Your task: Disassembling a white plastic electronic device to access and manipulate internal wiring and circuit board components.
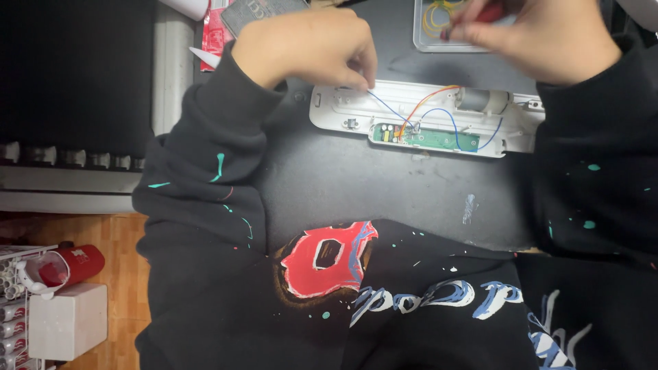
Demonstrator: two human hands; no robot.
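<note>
On the dark table (384, 192) lies an opened white casing (343, 109), circuit board (439, 139) facing up for access. Left hand (308, 48) pinches a blue wire (384, 104) at the casing's edge; right hand (541, 34) grips a red-handled tool (488, 12) above.

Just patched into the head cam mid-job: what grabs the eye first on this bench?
The opened white plastic housing lies across the dark mat, baring a green circuit board, a small grey motor and blue and orange wires. The left hand pinches a blue wire at the housing's left end, while the right hand holds a red-handled tool over a clear plastic box at the top edge.
</note>
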